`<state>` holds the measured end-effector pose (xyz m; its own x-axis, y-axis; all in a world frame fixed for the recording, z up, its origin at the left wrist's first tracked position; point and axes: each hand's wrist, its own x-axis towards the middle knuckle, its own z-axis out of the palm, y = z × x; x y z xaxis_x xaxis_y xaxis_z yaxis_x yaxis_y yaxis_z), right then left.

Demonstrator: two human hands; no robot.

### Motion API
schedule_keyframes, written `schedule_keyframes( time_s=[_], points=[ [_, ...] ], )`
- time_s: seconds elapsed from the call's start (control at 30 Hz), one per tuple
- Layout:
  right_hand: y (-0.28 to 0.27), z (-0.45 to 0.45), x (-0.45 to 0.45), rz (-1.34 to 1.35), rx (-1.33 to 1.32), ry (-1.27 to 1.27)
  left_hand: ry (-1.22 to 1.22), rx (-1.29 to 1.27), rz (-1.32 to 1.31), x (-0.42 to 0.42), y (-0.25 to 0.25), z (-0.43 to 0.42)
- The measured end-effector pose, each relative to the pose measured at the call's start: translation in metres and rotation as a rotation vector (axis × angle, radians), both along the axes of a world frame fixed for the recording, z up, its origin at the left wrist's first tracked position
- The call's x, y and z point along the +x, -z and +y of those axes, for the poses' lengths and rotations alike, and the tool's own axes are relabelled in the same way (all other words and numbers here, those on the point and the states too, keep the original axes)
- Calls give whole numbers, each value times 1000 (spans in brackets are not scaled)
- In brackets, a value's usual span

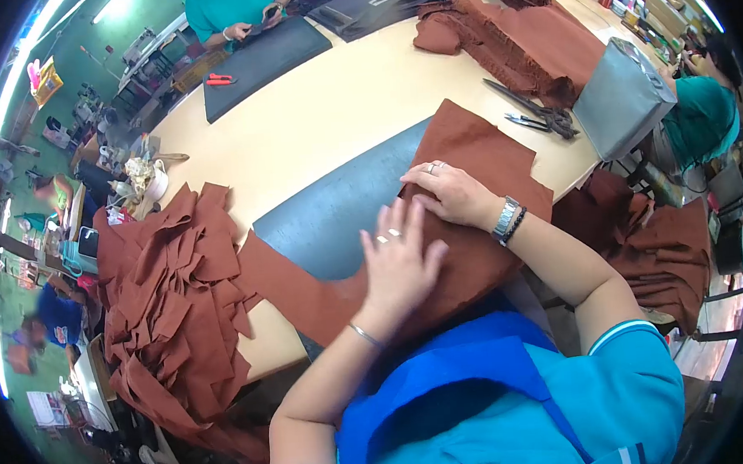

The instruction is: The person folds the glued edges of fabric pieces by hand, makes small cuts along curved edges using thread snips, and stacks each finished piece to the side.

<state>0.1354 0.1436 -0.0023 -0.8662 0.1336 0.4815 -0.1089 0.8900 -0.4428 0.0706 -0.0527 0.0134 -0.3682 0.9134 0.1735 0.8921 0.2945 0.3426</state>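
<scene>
A cut piece of rust-brown fabric (477,145) lies over a dark grey mat (328,209) at the table's near edge, with a curved strip reaching left. My left hand (397,260) is open above the fabric, fingers spread and slightly blurred; whether it touches the cloth is hard to tell. Beyond it, my right hand (456,194), with a watch and a dark bracelet at the wrist, rests on the cloth. Its fingers are bent and close together at the fabric's inner edge, closed on it.
Brown scraps (172,304) are heaped at the left. Large scissors (543,111) and a cutter (528,122) lie right, near a grey box (623,97) and folded brown fabric (530,39). A red-handled tool (220,79) lies on a black board (276,59) before a co-worker.
</scene>
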Motion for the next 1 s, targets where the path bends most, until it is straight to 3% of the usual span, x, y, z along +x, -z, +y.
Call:
schedule_keyframes(
  time_s=[0.07,0.23,0.33,0.4,0.53,0.57,0.8,0.87,0.93,1.0],
  points=[
    [6,1,1,-22,16,-6,-105,217,-36,-34,5,6],
    [9,1,-1,37,136,-28,-25,308,-202,-61,17,-6],
    [9,3,-1,48,216,-44,-22,353,-90,-56,18,-12],
    [9,2,-2,34,266,-41,-30,316,-61,-54,18,-18],
    [-14,-21,14,-240,393,-20,-28,287,-30,-52,19,-23],
    [-16,-29,16,-436,381,-4,-29,286,-20,-51,19,-23],
    [-10,-21,13,-366,436,287,-15,320,1,-50,21,-22],
    [-8,-30,10,-202,296,33,-18,312,-19,-52,19,-23],
    [-4,-47,9,-274,220,-110,-31,287,-56,-51,17,-28],
    [-3,-50,13,-236,258,-85,-9,271,-83,-51,14,-42]
  ],
)
